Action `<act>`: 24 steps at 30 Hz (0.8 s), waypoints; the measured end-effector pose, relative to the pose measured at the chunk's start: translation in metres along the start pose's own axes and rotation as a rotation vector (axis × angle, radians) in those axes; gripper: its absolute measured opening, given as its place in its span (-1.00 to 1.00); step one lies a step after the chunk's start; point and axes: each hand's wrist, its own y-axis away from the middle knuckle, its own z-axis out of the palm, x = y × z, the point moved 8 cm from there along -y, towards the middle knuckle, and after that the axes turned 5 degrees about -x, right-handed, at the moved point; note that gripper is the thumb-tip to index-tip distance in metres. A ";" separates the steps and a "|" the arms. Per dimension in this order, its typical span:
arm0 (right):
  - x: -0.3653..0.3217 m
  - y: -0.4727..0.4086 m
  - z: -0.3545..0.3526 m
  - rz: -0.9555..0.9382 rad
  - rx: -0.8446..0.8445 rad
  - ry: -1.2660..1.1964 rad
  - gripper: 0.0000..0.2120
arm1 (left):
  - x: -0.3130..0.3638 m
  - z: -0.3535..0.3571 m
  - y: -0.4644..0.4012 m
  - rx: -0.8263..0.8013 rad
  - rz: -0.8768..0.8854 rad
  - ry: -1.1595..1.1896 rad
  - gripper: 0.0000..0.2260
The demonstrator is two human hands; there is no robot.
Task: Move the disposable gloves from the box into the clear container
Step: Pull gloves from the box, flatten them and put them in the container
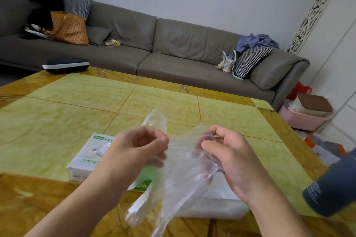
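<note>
A thin clear disposable glove [179, 169] hangs in the air between my two hands above the table. My left hand [138, 150] pinches its left edge between thumb and forefinger. My right hand [229, 158] pinches the right edge, with its lower fingers curled behind the plastic. The white and green glove box [84, 161] lies on the table under my left hand, partly hidden by it. The clear container [215, 208] stands on the table below the glove and my right wrist, with whitish plastic inside.
The yellow tiled table [96, 106] stretches ahead with a dark case [65, 64] at its far left edge. A dark cylindrical object [335, 186] juts in at the right. A grey sofa [173, 44] with cushions and bags runs behind the table.
</note>
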 end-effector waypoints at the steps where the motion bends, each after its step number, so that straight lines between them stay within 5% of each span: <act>1: 0.001 0.001 0.001 0.028 -0.011 -0.007 -0.97 | 0.001 -0.001 0.000 0.007 0.015 0.000 -0.91; 8: 0.010 0.000 -0.004 0.110 0.034 0.060 -0.90 | 0.008 -0.013 0.001 0.091 0.111 0.031 -0.79; 13: 0.007 0.001 -0.006 0.102 0.043 0.039 -0.90 | -0.010 -0.009 -0.006 0.016 -0.072 0.330 -0.63; 20: 0.011 0.002 -0.011 0.108 0.090 0.112 -0.97 | -0.007 -0.005 -0.003 -0.014 -0.063 0.233 -0.75; 24: 0.015 0.002 -0.005 0.128 0.052 0.093 -0.97 | -0.001 0.008 0.006 -0.071 -0.079 -0.035 -0.73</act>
